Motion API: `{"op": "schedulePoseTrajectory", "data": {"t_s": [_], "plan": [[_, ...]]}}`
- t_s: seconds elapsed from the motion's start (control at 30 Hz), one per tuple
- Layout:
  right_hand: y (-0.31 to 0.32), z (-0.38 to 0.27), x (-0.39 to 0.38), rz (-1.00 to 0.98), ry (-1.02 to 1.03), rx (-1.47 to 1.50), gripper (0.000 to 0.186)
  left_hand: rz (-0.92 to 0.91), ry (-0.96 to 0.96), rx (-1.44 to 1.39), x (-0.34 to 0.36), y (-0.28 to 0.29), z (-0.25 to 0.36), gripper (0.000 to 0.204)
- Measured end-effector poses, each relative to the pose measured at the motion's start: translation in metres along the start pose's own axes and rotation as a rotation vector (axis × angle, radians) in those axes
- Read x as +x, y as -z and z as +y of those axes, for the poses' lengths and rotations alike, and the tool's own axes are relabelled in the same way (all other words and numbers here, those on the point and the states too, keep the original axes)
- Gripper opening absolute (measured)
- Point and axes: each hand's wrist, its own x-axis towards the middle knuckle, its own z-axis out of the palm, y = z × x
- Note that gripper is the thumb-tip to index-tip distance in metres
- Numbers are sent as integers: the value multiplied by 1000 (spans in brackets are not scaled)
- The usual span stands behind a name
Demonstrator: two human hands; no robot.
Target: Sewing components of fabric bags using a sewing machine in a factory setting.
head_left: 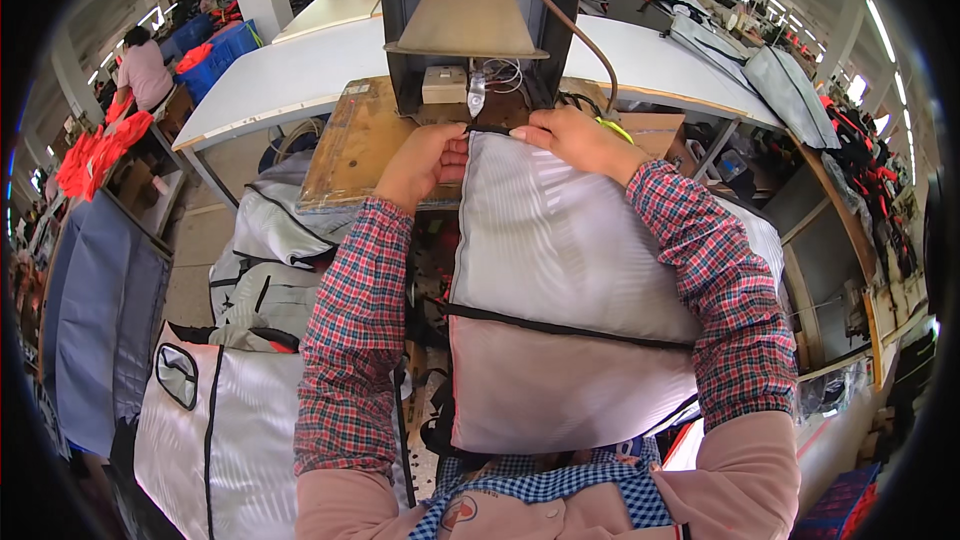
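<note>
A silvery-white fabric bag (570, 250) with black edging hangs in front of me, a black band running across its lower part. My left hand (432, 162) is closed on its upper left corner, fingers curled at the black edge. My right hand (585, 143) pinches the top edge a little farther right. Both hands hold that edge just below and in front of a small metal tip (476, 100) on a bench machine. Above the tip is a dull yellowish hood (468, 5). The bag's lower end lies against my checked apron (540, 485).
A worn wooden board (350, 155) lies under the machine, with white tables (260, 80) on both sides. Similar pale bags (255, 410) are piled at my left. A person (148, 70) sits far left near blue crates (222, 55). A brown hose (580, 30) bends down right of the hood.
</note>
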Motion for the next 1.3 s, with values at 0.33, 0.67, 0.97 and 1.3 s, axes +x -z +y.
{"op": "schedulePoseTrajectory", "data": {"t_s": [0.33,0.67,0.97,1.3], "plan": [[2,14,11,-5,-40,-19,44,57,5,-94,29,3,-1,16],[5,13,13,-30,-99,-25,46,72,-31,-99,33,5,0,17],[13,6,12,-1,-82,-41,47,243,-112,-262,32,9,2,14],[43,-44,-54,72,-134,-17,39,530,-90,745,-122,82,7,36]]}}
